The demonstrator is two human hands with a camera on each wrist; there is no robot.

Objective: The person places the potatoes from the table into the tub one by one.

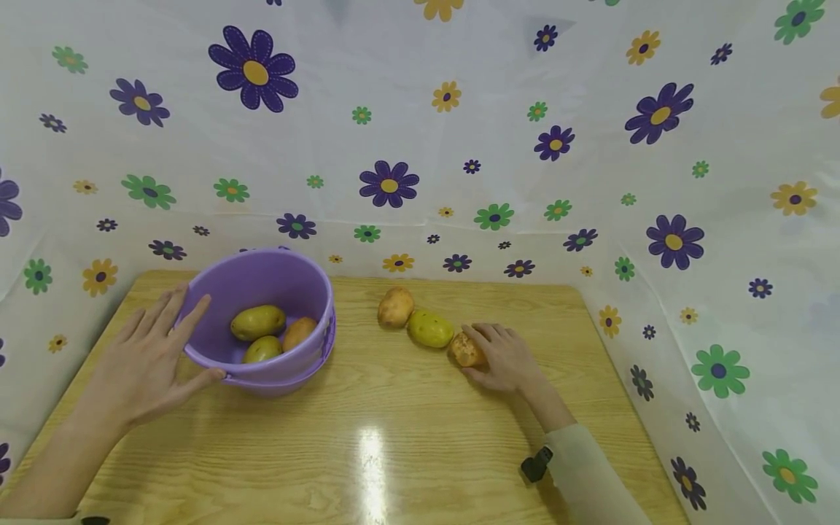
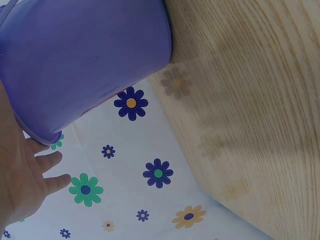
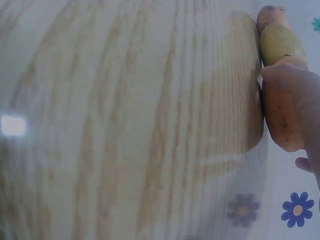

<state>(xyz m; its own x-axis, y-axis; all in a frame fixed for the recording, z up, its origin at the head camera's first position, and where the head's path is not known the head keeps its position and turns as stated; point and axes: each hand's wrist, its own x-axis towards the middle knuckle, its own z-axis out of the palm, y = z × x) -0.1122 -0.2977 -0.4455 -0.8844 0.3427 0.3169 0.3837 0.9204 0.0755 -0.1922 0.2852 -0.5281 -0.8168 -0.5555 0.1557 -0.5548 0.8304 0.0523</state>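
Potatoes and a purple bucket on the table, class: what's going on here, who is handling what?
A person's left hand rests open against the side of a tilted purple bucket that holds three potatoes. The right hand curls round an orange-brown potato on the wooden table. That potato ends a row with a yellow-green potato and a tan potato.

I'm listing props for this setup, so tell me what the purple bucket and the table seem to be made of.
The purple bucket looks like moulded plastic: one even colour, smooth thin wall, rolled rim, soft sheen in the left wrist view. The table looks like wood or a wood-grain laminate with a glossy coat: pale grain lines and a bright lamp reflection; which of the two cannot be told.
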